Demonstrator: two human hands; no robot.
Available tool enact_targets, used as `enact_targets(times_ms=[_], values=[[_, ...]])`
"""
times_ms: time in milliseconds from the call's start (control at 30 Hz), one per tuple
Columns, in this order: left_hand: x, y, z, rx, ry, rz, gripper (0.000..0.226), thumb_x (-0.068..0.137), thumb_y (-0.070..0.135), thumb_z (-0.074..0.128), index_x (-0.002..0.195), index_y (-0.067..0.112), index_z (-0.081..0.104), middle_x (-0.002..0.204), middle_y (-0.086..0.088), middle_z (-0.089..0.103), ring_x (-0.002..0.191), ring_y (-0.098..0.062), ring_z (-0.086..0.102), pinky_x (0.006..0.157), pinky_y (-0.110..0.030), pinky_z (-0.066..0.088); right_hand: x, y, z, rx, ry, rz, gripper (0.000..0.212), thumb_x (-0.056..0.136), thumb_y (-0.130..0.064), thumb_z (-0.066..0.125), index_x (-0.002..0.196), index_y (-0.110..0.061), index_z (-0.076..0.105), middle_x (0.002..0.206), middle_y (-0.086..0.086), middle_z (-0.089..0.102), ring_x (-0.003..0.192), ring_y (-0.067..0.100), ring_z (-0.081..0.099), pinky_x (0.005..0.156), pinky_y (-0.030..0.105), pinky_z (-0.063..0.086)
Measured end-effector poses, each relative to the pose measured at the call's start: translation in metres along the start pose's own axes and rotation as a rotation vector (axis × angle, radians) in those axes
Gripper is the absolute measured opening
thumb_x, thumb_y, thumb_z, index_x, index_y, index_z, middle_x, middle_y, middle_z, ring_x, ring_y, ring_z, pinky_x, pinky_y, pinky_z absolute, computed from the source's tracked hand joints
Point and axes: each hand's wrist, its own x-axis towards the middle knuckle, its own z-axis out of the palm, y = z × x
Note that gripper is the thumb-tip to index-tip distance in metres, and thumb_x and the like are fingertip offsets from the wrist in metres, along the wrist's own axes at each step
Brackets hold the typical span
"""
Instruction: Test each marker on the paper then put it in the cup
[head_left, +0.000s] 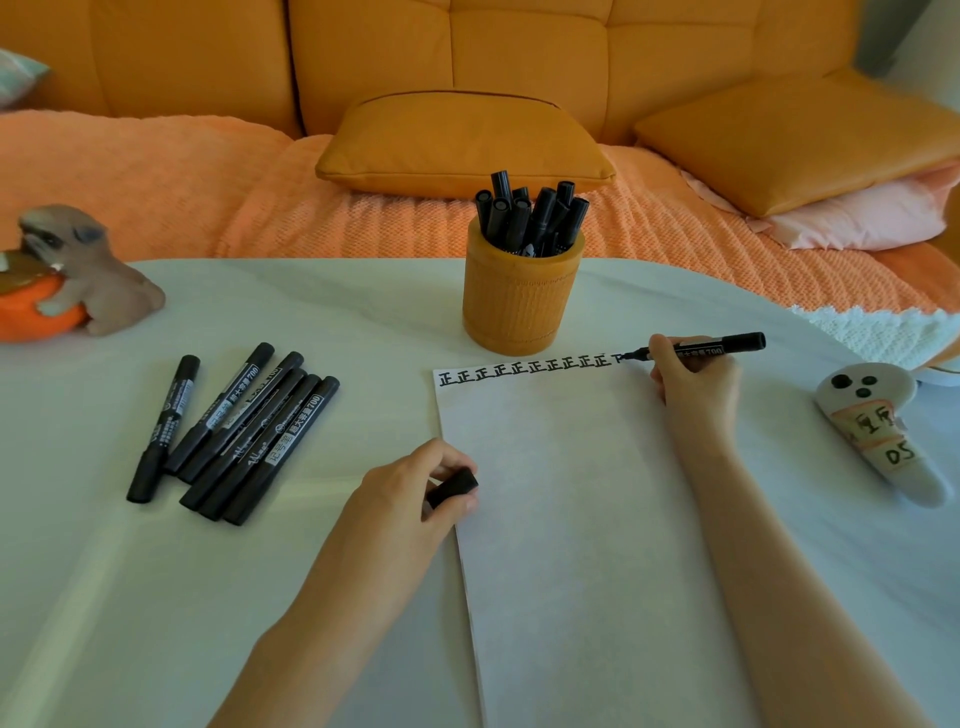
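Observation:
A white sheet of paper (571, 509) lies on the table, with a row of black characters along its top edge. My right hand (693, 382) grips an uncapped black marker (727, 345); its tip touches the paper at the right end of that row. My left hand (410, 499) rests on the paper's left edge and holds the marker's black cap (453, 487). Behind the paper stands an orange cup (519, 296) with several black markers (530, 213) upright in it. Several capped black markers (234, 431) lie in a loose pile on the table at the left.
The white table (156, 597) has a dog figurine on an orange base (78, 280) at the far left and a white controller-shaped object with labels (878, 426) at the right. An orange sofa with cushions (462, 140) runs behind the table.

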Motion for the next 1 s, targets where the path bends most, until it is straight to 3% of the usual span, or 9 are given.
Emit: enact_targets(times_ms=[433, 567, 733, 867, 1000], values=[[0.0007, 0.0017, -0.0002, 0.017, -0.002, 0.003, 0.012, 0.083, 0.026, 0.065, 0.090, 0.035, 0.059, 0.087, 0.023, 0.062, 0.075, -0.005, 0.061, 0.069, -0.020, 0.049, -0.0026, -0.0037, 0.0014, -0.054, -0.051, -0.008, 0.025, 0.089, -0.020, 0.061, 0.064, -0.018, 0.059, 0.058, -0.001, 0.051, 0.042, -0.002, 0.041, 0.046, 0.013, 0.033], [0.0013, 0.0012, -0.0001, 0.021, -0.004, 0.001, 0.013, 0.083, 0.026, 0.065, 0.091, 0.034, 0.059, 0.088, 0.024, 0.062, 0.074, -0.004, 0.061, 0.069, -0.020, 0.049, -0.0039, -0.0048, 0.0012, -0.051, -0.051, -0.004, 0.027, 0.088, -0.017, 0.060, 0.062, -0.018, 0.055, 0.060, 0.001, 0.049, 0.055, 0.010, 0.042, 0.055, 0.025, 0.033], [0.0011, 0.0009, -0.0001, 0.022, -0.004, 0.000, 0.013, 0.083, 0.026, 0.065, 0.090, 0.034, 0.059, 0.089, 0.022, 0.063, 0.075, -0.005, 0.061, 0.069, -0.021, 0.049, -0.0046, -0.0038, -0.0001, -0.061, -0.055, -0.002, 0.022, 0.085, -0.016, 0.058, 0.065, -0.014, 0.051, 0.065, 0.009, 0.041, 0.062, 0.018, 0.034, 0.058, 0.028, 0.025], [0.0010, 0.0014, -0.0002, 0.030, -0.007, -0.002, 0.012, 0.084, 0.027, 0.065, 0.091, 0.035, 0.059, 0.088, 0.023, 0.062, 0.073, -0.004, 0.061, 0.066, -0.015, 0.046, -0.0051, -0.0047, -0.0002, -0.059, -0.059, -0.007, 0.026, 0.086, -0.016, 0.058, 0.061, -0.017, 0.050, 0.065, 0.009, 0.041, 0.061, 0.018, 0.034, 0.058, 0.028, 0.026], [0.0015, 0.0017, -0.0002, 0.019, -0.003, -0.009, 0.013, 0.083, 0.026, 0.065, 0.090, 0.034, 0.059, 0.088, 0.023, 0.062, 0.073, -0.005, 0.060, 0.068, -0.019, 0.047, -0.0046, -0.0050, -0.0013, -0.022, -0.032, -0.004, 0.026, 0.086, -0.016, 0.059, 0.061, -0.018, 0.053, 0.058, 0.000, 0.044, 0.053, 0.011, 0.035, 0.051, 0.024, 0.029]])
